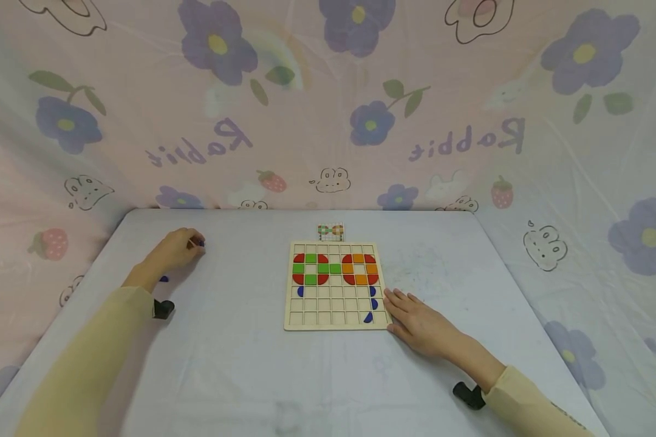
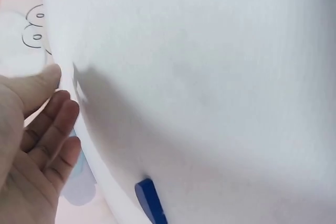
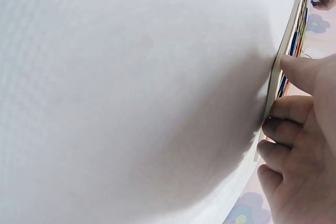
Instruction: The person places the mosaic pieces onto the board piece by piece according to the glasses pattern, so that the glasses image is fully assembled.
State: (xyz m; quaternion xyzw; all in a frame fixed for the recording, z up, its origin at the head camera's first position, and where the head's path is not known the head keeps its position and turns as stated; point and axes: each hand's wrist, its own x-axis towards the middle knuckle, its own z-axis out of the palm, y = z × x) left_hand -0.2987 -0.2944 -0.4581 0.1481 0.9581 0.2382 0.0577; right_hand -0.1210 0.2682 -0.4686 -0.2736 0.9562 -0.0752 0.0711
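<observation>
Between the fingertips of my left hand [image 1: 179, 249] a small blue piece [image 1: 201, 243] is pinched, just above the table's left side. A second blue piece [image 1: 164, 279] lies on the table by the left wrist; the left wrist view shows this flat, curved-edged piece [image 2: 151, 201] too. With straight fingers, my right hand [image 1: 422, 325] touches the right edge of a wooden grid board [image 1: 328, 318]. Red, green and orange pieces form two rings on its upper rows, joined by a green square [image 1: 335, 269]. Below them sit one blue piece [image 1: 300, 292] at left and three at right.
A small pattern card [image 1: 330, 232] lies just behind the board, showing a similar coloured design. The white table [image 1: 235, 370] is backed by a printed cloth [image 1: 306, 121] with flowers and rabbits.
</observation>
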